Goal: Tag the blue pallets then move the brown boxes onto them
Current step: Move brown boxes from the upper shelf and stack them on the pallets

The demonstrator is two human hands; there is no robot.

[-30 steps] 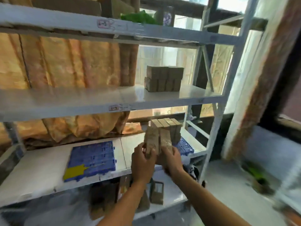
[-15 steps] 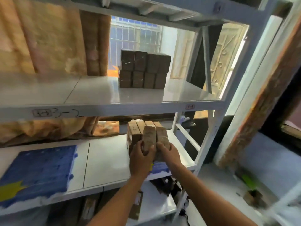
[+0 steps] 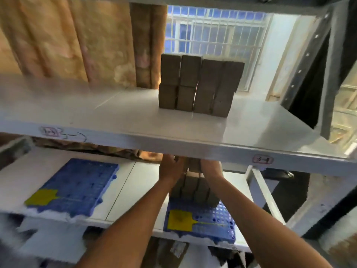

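Note:
Two blue pallets lie on the lower shelf, each with a yellow tag. The left pallet (image 3: 77, 187) is bare. The right pallet (image 3: 210, 219) carries a row of brown boxes (image 3: 193, 187). My left hand (image 3: 171, 168) and right hand (image 3: 210, 167) press from both sides on brown boxes (image 3: 194, 165) held on top of that row, partly hidden under the upper shelf's front edge. A block of several more brown boxes (image 3: 199, 84) stands two high on the upper shelf.
The white upper shelf (image 3: 135, 117) runs across the view just above my hands. A grey upright post (image 3: 328, 74) stands at the right. Orange-brown sheeting (image 3: 67, 41) hangs behind. Dark items lie on the level below.
The view has risen and closed in on the shelves. My hands have set their boxes on top of the row on the right pallet, up under the shelf edge.

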